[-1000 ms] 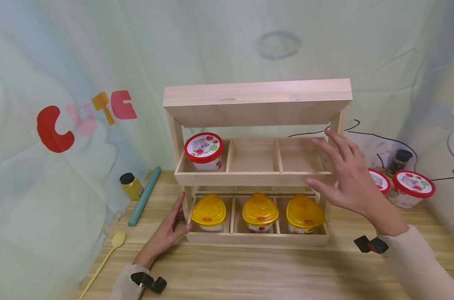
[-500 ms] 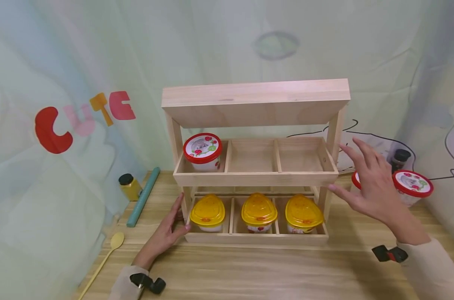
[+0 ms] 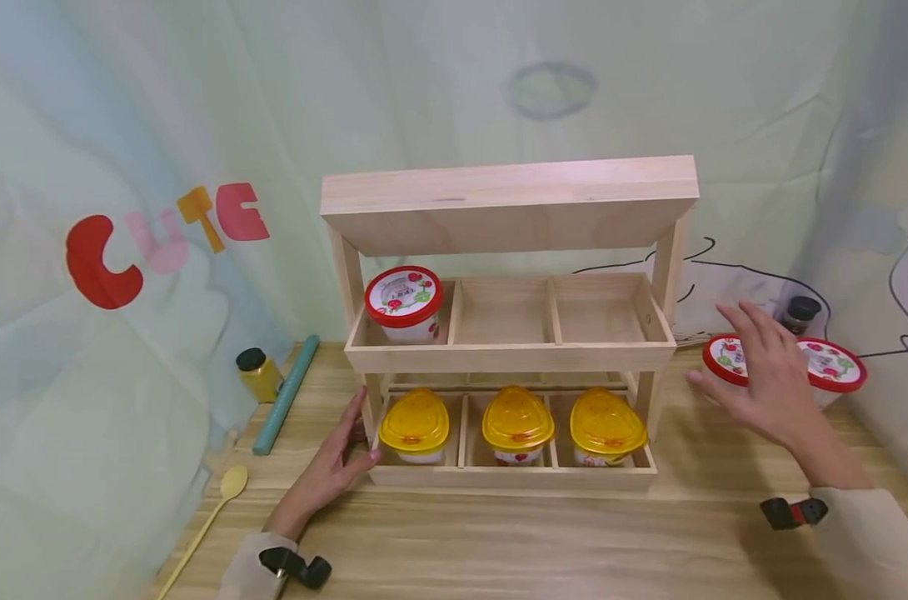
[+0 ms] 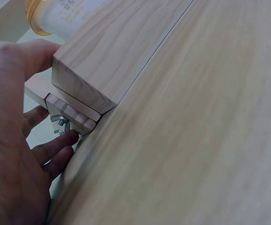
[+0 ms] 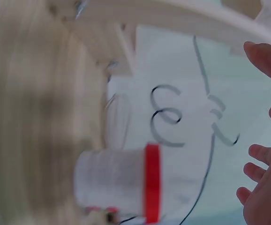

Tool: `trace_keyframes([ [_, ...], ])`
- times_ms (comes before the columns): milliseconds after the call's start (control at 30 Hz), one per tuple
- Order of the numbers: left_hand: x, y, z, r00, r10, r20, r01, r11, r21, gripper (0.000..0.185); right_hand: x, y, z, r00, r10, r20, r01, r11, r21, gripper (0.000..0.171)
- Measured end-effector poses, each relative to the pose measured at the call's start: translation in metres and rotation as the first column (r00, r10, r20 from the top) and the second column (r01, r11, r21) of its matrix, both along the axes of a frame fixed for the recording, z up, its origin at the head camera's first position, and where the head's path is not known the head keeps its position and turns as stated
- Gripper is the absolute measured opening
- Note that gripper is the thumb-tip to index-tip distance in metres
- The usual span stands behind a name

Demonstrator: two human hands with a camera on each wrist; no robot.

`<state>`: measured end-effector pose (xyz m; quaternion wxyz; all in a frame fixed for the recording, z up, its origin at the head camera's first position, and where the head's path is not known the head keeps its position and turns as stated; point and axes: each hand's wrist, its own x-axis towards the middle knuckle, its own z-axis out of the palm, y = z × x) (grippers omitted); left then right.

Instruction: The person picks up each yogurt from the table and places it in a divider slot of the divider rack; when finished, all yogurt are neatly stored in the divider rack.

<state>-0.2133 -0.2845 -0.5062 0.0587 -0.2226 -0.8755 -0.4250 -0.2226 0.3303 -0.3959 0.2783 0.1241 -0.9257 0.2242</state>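
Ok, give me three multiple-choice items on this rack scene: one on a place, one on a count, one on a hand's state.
1. Where in the wooden rack is the red-lidded tub?
A. middle tier, left compartment
B. bottom tier, right compartment
C. on the top board

2. How many yellow-lidded containers fill the bottom tier?
A. one
B. three
C. five

3. How is the right hand?
A. gripping a spoon
B. a closed fist on the table
C. open, fingers spread, above the red-lidded tubs beside the rack

Key: 1 A, it sits beside two empty compartments; 2 B, one per compartment; 3 C, it holds nothing.
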Motion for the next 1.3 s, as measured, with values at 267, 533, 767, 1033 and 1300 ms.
trace_keyframes([
  [267,0.000,-0.001,0.000,1.000,0.005,-0.001,-0.005,1.000,0.003,0.102,-0.011,0.026,-0.023,0.985,-0.086,0.149,0.088,0.996,-0.004,0.101],
  [533,0.000,-0.002,0.000,1.000,0.004,-0.007,-0.004,1.000,0.005,0.102,-0.021,0.037,-0.039,0.965,-0.104,0.242,0.096,0.994,0.043,0.087],
  [767,0.001,-0.002,0.000,1.000,0.009,-0.003,-0.009,1.000,-0.004,0.102,-0.025,0.043,-0.052,0.948,-0.093,0.304,0.079,0.995,0.060,0.083],
  [1033,0.000,0.000,0.000,1.000,0.002,-0.008,-0.002,1.000,0.014,0.103,-0.027,0.044,-0.062,0.960,-0.063,0.274,0.073,0.997,-0.026,0.072],
  [1300,-0.001,0.000,-0.001,1.000,-0.011,0.008,0.011,0.999,0.041,0.102,-0.030,0.039,-0.075,0.989,-0.079,0.126,0.095,0.988,-0.124,0.061],
])
